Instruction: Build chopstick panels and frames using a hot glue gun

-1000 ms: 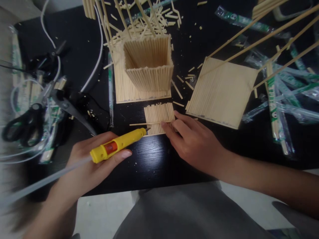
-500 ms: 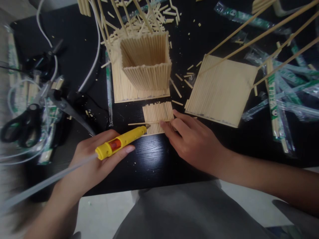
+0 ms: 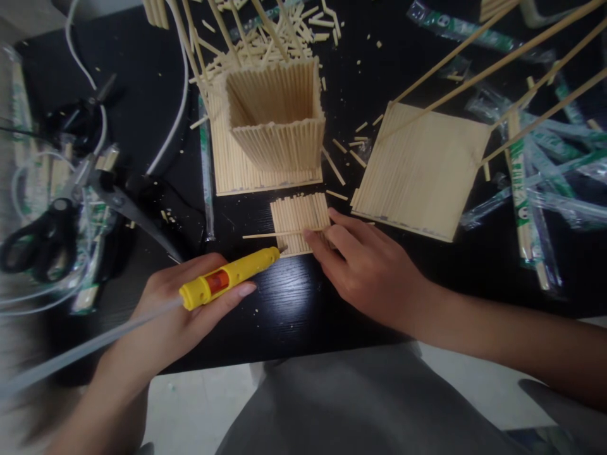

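My left hand is closed around a yellow glue pen with an orange button; its tip points at the lower left corner of a small panel of short wooden sticks lying on the black table. A clear glue stick trails back from the pen. My right hand rests on the panel's right side, its fingertips pressing a thin loose stick that lies across the panel and juts out to the left.
Behind the panel stands an open box of sticks on a flat stick base. A larger flat stick panel lies to the right. Black-handled scissors and cables lie left. Long skewers and green wrappers clutter the right side.
The glue pen's tip has dropped slightly away from the loose stick toward the panel's lower edge. The right hand stays where it was.
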`<state>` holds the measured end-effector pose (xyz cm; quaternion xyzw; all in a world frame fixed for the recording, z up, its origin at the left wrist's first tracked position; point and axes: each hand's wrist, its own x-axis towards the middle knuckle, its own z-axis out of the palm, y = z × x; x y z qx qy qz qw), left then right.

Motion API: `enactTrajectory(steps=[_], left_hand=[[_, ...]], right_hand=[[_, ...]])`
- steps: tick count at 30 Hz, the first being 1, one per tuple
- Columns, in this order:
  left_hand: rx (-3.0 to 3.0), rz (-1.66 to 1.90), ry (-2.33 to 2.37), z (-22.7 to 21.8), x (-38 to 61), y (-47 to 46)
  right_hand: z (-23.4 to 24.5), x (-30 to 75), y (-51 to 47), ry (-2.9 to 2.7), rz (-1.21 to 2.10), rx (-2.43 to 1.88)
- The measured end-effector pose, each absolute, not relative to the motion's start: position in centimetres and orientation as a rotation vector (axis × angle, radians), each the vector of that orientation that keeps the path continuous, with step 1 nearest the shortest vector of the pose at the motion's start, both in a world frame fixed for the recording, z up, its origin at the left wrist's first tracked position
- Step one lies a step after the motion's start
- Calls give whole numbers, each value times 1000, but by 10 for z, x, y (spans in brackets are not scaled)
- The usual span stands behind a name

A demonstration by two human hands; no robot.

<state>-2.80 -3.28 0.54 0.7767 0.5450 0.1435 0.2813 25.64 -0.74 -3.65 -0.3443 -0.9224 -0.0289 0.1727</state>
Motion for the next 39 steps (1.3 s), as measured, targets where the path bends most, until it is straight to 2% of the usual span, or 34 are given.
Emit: enactTrajectory(steps=[39], left_hand=[[2117,367,1340,8,-34,-30]], right_hand=[[-37,256,-8,-2611,-85,-973]])
